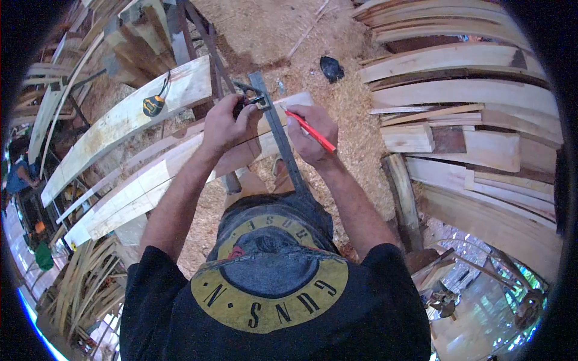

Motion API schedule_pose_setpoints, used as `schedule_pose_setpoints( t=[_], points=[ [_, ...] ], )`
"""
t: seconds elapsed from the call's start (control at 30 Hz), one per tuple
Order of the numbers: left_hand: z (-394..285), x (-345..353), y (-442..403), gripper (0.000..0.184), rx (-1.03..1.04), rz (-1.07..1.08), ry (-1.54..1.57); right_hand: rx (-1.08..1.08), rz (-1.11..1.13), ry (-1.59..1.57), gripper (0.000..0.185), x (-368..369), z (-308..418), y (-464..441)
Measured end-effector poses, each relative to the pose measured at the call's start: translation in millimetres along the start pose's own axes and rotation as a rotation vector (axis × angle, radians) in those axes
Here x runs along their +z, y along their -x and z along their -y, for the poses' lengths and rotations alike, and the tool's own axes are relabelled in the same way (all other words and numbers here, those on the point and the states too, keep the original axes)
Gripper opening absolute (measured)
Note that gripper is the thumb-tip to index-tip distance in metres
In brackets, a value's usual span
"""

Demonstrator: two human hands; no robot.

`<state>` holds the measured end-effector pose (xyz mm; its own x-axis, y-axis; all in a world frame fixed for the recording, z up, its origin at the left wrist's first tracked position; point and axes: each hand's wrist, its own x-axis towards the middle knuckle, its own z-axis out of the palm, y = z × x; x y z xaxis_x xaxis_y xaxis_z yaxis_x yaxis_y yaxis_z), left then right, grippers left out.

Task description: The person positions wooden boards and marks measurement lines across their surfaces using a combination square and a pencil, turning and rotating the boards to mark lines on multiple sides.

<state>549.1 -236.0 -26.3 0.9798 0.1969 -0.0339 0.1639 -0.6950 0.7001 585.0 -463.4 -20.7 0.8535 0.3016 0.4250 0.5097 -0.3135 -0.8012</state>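
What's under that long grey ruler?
A pale wooden board shows on both sides of the ruler, near the red pencil. The strip right beneath the ruler is covered, so I can't see it.

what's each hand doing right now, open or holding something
Left hand: closed on the dark fitting at the grey ruler.
Right hand: closed, holding a red pencil.
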Motion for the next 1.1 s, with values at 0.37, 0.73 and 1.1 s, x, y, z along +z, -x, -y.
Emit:
schedule_pose_setpoints(
  t=[0.37,0.73,1.1],
  points=[
    [2.7,1.6,0.7,0.034,0.100,-0.045,-0.026,-0.116,0.072,0.082,0.017,8.4,9.9,-15.7],
    [3.9,0.5,0.6,0.033,0.121,-0.043,-0.079,-0.080,0.192,0.111,0.012,-24.9,30.6,27.5],
    [0.5,0.3,0.7,0.034,0.075,-0.028,-0.091,-0.081,0.072,0.100,0.016,6.8,11.0,-10.7]
  ],
)
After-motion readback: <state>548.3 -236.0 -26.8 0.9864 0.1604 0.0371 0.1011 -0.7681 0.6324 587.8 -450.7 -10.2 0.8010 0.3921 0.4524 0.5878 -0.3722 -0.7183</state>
